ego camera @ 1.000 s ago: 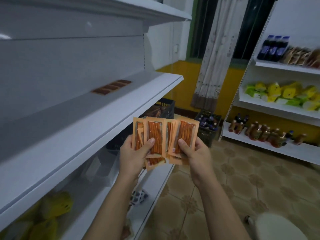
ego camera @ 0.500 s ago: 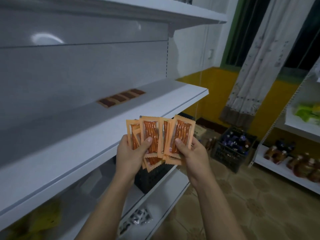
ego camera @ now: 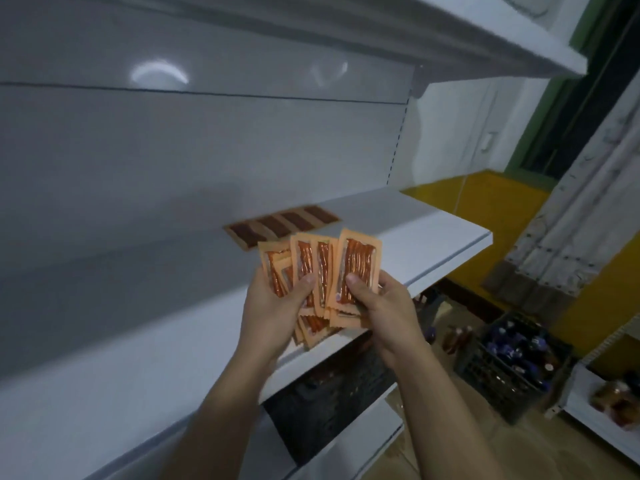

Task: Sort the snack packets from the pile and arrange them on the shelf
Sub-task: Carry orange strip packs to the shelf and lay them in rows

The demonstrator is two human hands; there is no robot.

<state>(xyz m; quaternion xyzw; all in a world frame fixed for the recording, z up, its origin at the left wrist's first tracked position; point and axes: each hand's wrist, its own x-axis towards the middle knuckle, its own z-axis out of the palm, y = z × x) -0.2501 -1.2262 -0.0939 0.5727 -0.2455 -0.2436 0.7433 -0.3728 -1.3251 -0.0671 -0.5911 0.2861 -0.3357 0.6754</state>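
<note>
Several orange snack packets (ego camera: 304,265) are fanned out between both hands, above the white middle shelf (ego camera: 433,237). My left hand (ego camera: 273,306) grips the left part of the fan, thumb on the front. My right hand (ego camera: 381,303) pinches the frontmost orange packet (ego camera: 358,268) at the right, thumb pressed on its lower part. More packets stick out below the hands. A row of brown snack packets (ego camera: 284,225) lies flat on the shelf just behind the fan.
An upper shelf (ego camera: 485,32) overhangs the middle one. A dark crate (ego camera: 329,403) sits under the shelf; another crate of bottles (ego camera: 512,362) stands on the floor at right. A curtain (ego camera: 571,209) hangs against the yellow wall.
My view has swung left and closer to the shelf. Both hands with the fanned packets have risen over the middle shelf, near the brown packets. The grips are unchanged.
</note>
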